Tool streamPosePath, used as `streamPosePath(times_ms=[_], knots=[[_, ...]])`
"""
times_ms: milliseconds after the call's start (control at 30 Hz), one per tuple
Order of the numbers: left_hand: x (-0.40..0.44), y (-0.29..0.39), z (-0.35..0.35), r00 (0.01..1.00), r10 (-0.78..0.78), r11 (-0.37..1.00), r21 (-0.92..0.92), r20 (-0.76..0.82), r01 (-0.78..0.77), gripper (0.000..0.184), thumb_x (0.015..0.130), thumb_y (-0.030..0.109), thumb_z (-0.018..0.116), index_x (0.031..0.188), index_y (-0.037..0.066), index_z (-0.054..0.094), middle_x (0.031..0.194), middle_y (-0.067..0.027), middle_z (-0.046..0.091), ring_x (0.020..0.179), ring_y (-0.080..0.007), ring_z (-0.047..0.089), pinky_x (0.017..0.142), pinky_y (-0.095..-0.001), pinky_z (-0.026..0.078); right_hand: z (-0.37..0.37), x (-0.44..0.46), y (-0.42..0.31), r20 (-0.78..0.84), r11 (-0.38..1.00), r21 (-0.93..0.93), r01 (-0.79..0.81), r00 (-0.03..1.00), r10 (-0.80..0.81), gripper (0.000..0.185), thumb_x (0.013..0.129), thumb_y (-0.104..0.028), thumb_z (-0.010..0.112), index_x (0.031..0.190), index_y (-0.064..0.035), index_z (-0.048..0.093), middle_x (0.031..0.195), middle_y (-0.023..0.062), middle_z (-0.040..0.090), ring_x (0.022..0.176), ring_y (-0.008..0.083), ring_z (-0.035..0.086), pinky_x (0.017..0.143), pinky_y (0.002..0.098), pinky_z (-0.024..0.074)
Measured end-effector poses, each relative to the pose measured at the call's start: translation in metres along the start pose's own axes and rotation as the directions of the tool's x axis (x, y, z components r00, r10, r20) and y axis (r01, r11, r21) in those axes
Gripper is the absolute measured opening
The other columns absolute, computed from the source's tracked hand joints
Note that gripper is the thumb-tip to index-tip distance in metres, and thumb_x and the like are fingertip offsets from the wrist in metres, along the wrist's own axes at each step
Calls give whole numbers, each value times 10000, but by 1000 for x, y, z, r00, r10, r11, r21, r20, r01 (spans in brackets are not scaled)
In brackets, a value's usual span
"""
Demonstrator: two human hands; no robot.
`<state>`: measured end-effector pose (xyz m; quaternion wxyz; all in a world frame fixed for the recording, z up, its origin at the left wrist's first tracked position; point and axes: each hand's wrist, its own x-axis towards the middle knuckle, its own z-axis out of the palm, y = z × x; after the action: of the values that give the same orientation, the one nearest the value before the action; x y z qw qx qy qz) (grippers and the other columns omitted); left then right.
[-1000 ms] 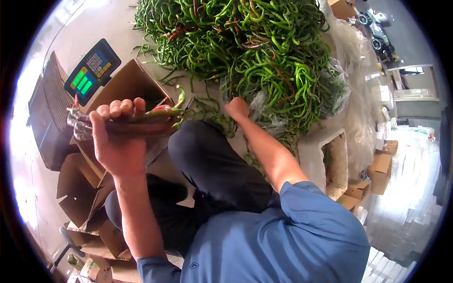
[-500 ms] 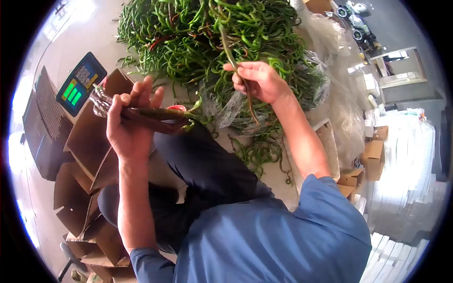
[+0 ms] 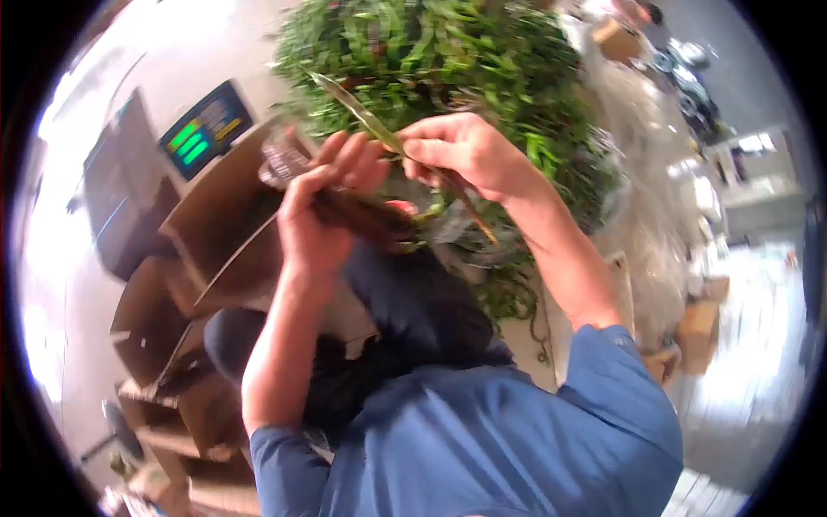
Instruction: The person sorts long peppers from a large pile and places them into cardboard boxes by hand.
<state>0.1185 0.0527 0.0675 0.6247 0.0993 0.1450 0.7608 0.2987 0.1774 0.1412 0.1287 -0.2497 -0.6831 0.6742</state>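
Note:
My left hand is wrapped round a bundle of dark red-brown peppers, blurred by motion, with its fingers partly raised. Between the thumb and fingers of my right hand is a single long pepper, green toward its upper end and brown toward its lower tip. The two hands are close together, in front of a large heap of green peppers. Clear plastic film shows at the heap's lower edge.
Open cardboard boxes stand at the left, beside a scale display with green digits. More boxes are at the lower left. Plastic sheeting and a pale foam box lie right. A person's arm shows at the top right.
My right hand has risen from the heap with one long pepper and moved left toward my left hand. My left hand, still round the bundle, has shifted right. The view has shifted too.

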Motion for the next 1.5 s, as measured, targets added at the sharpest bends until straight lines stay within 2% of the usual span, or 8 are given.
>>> streamPosePath(times_ms=[367,500,700,733,933,1033,1200,1500], knots=[[-83,155,41,714,691,637,566,-118,-523,202,952,209,580,1020,28,640,839,-132,716,744,-203,694,619,-354,579,88,36,-12,-228,791,-411,454,788,-571,175,954,-126,699,1065,9,688,925,-6,636,752,43,512,653,207,436],[-144,279,-1,391,909,-88,984,142,-152,234,935,146,694,1115,-2,674,936,-52,729,831,-124,652,814,-268,514,56,33,26,-267,890,-433,140,924,-275,174,969,-139,681,1081,-6,677,916,-12,649,804,46,552,730,206,457],[-228,431,-230,699,690,-549,764,186,339,299,980,207,651,1206,13,663,1033,-57,685,929,-126,625,806,-316,526,-7,3,121,-519,887,-453,-92,836,-178,167,940,-140,684,1024,3,705,934,64,710,858,132,649,794,280,528],[-234,429,-248,634,716,-127,839,-291,529,349,976,237,656,1240,9,643,1028,-63,678,915,-155,615,801,-336,527,-13,-10,131,-525,825,-544,-150,828,-196,168,921,-147,689,1012,-6,712,943,91,717,871,172,667,802,301,534],[-278,428,-329,782,251,-401,674,-570,620,262,859,195,714,845,-10,551,785,-31,518,753,-186,507,678,-371,446,-31,-99,226,-481,602,-698,-388,877,6,216,904,-218,624,990,-38,705,993,163,689,952,380,650,827,443,524],[-243,418,-289,769,341,-328,699,-540,636,487,983,188,628,1375,-74,510,1335,-177,604,1232,-263,580,1085,-357,429,-49,-123,257,-601,529,-672,-518,799,20,225,905,-216,627,1025,-38,695,1007,166,673,947,386,642,826,444,516],[-132,289,-106,900,378,-157,943,-218,294,436,1000,142,598,1380,-52,510,1315,-161,608,1232,-245,575,1082,-355,426,-115,-92,244,-543,272,-835,-477,640,-543,151,910,-167,645,1004,-53,676,993,99,678,880,321,673,753,416,549],[-12,68,7,997,-61,-173,983,51,-61,416,886,19,657,1300,13,612,1160,-132,710,1105,-217,663,957,-332,505,-198,-3,239,-678,54,-735,-676,734,-38,324,852,-109,590,1125,64,602,1214,222,608,1138,372,587,943,459,518]])
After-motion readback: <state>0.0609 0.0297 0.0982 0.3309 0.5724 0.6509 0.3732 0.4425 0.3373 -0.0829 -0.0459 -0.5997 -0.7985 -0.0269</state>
